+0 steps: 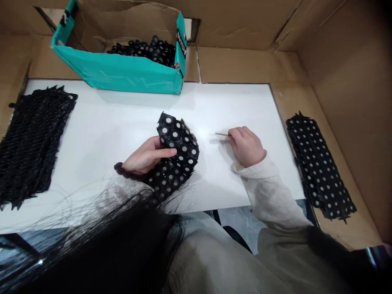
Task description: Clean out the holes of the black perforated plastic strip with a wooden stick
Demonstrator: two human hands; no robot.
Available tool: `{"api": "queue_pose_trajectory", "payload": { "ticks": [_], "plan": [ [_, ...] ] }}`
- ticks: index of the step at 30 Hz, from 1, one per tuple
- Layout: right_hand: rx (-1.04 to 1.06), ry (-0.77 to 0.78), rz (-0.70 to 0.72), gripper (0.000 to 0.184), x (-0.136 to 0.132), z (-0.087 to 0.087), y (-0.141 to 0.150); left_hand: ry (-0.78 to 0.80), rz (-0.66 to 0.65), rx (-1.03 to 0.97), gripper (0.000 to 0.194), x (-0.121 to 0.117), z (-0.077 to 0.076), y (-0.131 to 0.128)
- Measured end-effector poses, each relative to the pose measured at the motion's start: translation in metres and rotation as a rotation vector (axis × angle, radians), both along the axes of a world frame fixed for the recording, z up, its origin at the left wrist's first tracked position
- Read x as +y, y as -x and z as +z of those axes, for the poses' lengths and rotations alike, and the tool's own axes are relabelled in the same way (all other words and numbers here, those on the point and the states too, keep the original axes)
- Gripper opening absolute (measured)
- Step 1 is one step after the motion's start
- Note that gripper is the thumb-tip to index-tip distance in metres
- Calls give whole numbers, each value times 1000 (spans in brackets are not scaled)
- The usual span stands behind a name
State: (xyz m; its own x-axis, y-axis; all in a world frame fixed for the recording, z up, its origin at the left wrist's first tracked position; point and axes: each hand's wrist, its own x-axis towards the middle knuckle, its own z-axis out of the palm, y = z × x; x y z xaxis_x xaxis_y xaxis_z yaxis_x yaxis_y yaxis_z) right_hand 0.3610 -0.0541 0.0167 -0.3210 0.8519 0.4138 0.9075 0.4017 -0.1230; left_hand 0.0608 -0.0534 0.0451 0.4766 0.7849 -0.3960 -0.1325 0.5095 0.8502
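Observation:
My left hand (146,157) grips a black flexible sheet (177,155) studded with white-centred round caps, thumb pressed across its front, bending it up off the white table (101,134). My right hand (246,145) rests on the table to the right, fingers curled round a thin stick (221,134) whose tip pokes out to the left. The two hands are about a hand's width apart.
A teal cardboard box (122,73) holding loose black caps stands at the back. A thick stack of black sheets (30,143) lies at the left edge, a dotted black sheet pile (318,163) at the right on cardboard. Cardboard walls surround the table.

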Motion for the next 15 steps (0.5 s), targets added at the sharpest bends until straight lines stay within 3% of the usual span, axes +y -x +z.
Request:
{"api": "queue_pose_trajectory", "payload": {
  "ticks": [4, 6, 8, 11, 13, 15],
  "plan": [
    [472, -282, -52, 14, -19, 15, 21, 29, 24, 30, 19, -2, 1, -3],
    [639, -271, -95, 21, -25, 28, 40, 21, 51, 42, 19, -3, 2, -4],
    [682, -10, -87, 24, -22, 42, 57, 0, 67, 50, 19, -4, 2, -4],
    [751, 520, 136, 20, -6, 57, 72, -66, 63, 87, 19, -5, 2, -4],
    [788, 838, 276, 18, 6, 60, 74, -139, 58, 139, 21, -5, 3, -5],
    [805, 1041, 351, 20, 15, 59, 73, -216, 42, 209, 24, -6, 4, -6]
  ]
}}
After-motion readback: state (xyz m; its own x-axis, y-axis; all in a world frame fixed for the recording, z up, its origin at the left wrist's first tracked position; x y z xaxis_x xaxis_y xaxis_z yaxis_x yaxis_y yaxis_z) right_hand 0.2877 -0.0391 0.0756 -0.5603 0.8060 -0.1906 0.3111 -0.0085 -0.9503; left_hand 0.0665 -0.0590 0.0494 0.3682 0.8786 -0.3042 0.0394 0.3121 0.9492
